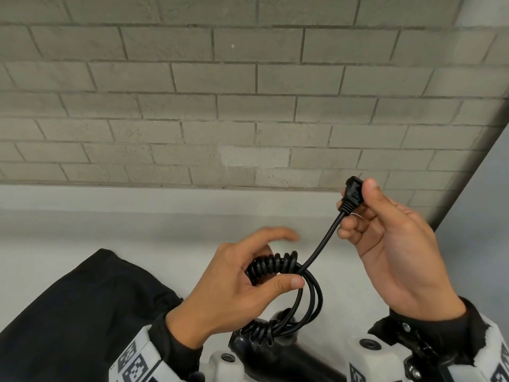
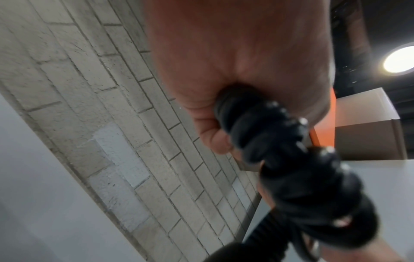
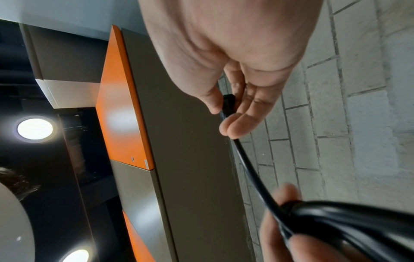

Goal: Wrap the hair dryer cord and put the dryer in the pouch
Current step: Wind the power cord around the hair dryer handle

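In the head view the black hair dryer (image 1: 275, 354) lies at the bottom centre, mostly hidden by my wrists. Its black cord (image 1: 319, 249) rises from it in loops. My left hand (image 1: 237, 282) holds a bundle of coiled cord (image 1: 272, 267) between thumb and curled fingers, its index finger stretched out. The same coils (image 2: 268, 134) fill the left wrist view. My right hand (image 1: 385, 230) is raised to the right and pinches the black plug (image 1: 352, 195) between thumb and fingers; the plug (image 3: 227, 102) also shows in the right wrist view. The black fabric pouch (image 1: 82, 312) lies at lower left.
A white counter (image 1: 137, 230) runs under both hands. A grey brick wall (image 1: 220, 106) stands right behind it. A grey and orange panel (image 3: 125, 106) and ceiling lamps appear in the wrist views.
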Demonstrator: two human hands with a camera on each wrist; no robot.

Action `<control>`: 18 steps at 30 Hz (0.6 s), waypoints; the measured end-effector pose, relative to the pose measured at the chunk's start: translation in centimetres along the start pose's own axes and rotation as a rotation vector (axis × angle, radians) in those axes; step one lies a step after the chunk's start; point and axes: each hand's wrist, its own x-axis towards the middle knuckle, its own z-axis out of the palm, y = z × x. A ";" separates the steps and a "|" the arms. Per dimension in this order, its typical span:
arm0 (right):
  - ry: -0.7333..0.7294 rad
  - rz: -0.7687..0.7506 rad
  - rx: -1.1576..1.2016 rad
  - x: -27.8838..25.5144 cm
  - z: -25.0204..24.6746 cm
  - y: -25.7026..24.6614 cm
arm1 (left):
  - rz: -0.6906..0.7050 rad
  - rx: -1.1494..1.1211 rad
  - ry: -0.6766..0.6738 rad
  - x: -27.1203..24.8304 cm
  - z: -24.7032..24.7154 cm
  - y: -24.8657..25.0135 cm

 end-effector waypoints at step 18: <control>-0.160 0.267 -0.467 -3.6 -2.4 8.2 | 0.170 0.111 0.044 0.4 -0.1 0.0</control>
